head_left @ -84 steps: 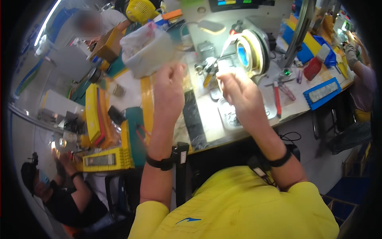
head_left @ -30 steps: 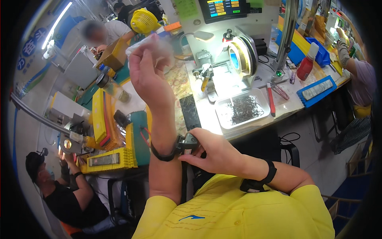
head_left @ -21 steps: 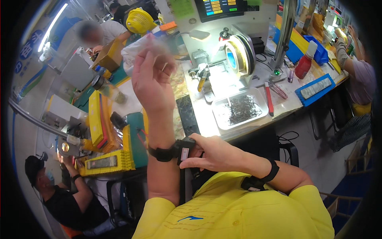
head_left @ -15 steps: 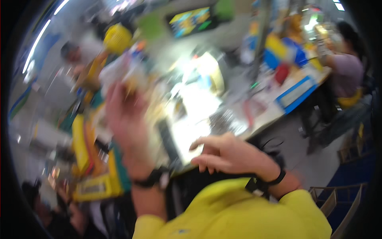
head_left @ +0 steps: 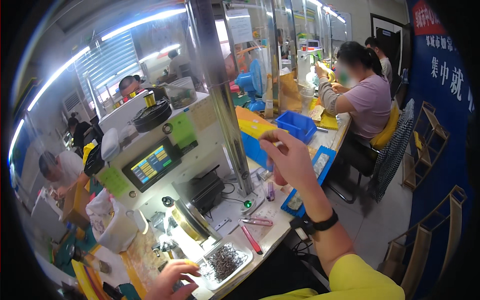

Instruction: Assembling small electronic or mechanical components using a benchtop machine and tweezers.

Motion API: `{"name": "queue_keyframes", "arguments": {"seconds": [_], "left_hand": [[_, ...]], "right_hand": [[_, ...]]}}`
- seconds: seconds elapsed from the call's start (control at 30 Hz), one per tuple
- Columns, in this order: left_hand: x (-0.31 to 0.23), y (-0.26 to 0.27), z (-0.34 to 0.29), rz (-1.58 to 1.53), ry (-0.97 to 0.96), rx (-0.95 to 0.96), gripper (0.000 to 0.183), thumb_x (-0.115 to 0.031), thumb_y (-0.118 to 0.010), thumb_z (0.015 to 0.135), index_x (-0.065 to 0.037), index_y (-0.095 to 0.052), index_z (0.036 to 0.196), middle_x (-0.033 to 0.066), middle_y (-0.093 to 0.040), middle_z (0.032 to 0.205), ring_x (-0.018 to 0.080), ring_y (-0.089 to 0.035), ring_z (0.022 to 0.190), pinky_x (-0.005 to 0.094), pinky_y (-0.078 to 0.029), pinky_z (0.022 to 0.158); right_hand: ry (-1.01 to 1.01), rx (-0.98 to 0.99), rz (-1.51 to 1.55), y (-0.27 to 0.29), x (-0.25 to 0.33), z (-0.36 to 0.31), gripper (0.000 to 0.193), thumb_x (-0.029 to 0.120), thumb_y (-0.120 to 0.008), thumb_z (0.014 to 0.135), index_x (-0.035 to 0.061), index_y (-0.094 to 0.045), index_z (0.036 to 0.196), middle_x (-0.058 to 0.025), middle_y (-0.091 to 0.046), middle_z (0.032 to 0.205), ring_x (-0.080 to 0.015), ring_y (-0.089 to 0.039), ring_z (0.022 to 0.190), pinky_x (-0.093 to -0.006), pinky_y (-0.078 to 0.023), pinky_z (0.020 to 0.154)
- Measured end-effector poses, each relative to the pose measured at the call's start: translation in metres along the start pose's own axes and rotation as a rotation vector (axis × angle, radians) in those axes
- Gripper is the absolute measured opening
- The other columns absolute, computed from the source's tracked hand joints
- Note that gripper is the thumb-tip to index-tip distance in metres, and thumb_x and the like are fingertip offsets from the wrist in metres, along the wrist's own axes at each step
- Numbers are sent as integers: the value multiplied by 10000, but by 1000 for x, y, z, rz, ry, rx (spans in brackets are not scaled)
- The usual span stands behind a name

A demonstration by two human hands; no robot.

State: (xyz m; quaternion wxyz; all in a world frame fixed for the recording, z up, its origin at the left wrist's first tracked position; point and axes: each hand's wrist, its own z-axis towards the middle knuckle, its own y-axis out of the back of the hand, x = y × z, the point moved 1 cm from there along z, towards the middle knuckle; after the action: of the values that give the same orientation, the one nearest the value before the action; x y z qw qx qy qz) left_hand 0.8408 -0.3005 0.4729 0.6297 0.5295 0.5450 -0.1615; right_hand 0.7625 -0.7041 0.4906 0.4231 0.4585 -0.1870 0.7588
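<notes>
How much was done or left could not be told: the left hand [head_left: 172, 281], fingers loosely parted around nothing visible, hung beside the white tray [head_left: 214, 286], where thin dark pieces [head_left: 225, 262] lay heaped, right of that grip. Farther right, well apart from them, the raised right hand [head_left: 291, 158] curled its fingers, perhaps pinching something.

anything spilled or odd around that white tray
Nothing clearly stands out. The thin dark pieces lie in a tangled heap inside the white tray, with no visible spill. The red tool beside it shows no obvious damage. The left hand hides part of the bench, so I can't judge there.
</notes>
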Motion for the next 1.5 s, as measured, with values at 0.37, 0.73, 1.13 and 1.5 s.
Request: {"name": "queue_keyframes", "arguments": {"seconds": [0.37, 0.73, 1.13, 1.5], "left_hand": [[-2, -11, 15, 81, -179, 84, 268, -106, -590, 1087, -27, -647, 1336, 60, -714, 1117, 138, -668, 1025, 278, -507, 790], [-21, -17, 1, 132, -170, 23, 190, -119, -626, 1061, -44, -721, 1208, 75, -756, 1004, 138, -715, 921, 280, -515, 738], [-23, -46, 21, -166, -223, -157, 147, -40, -610, 1045, 31, -670, 1159, 75, -726, 933, 140, -720, 812, 269, -544, 723], [-24, -51, 15, -218, -222, -187, 134, -9, -570, 1050, 44, -643, 1150, 123, -730, 1027, 170, -724, 831, 267, -535, 695]], "right_hand": [[208, -37, -92, -26, -12, 45, 225, 213, -747, 971, -1, -756, 1039, -106, -769, 898, -206, -725, 791, -330, -560, 767], [11, 57, 80, -6, -26, 16, 198, 200, -732, 987, 6, -746, 950, -16, -683, 781, -84, -565, 673, -278, -432, 615], [-226, 368, 478, -27, 2, -105, 202, 227, -629, 1083, 32, -659, 1045, 35, -550, 776, -34, -463, 607, -210, -337, 528], [70, -58, -43, -21, -26, 2, 247, 227, -736, 974, 28, -748, 1121, -123, -781, 964, -227, -756, 855, -327, -569, 778]]}}
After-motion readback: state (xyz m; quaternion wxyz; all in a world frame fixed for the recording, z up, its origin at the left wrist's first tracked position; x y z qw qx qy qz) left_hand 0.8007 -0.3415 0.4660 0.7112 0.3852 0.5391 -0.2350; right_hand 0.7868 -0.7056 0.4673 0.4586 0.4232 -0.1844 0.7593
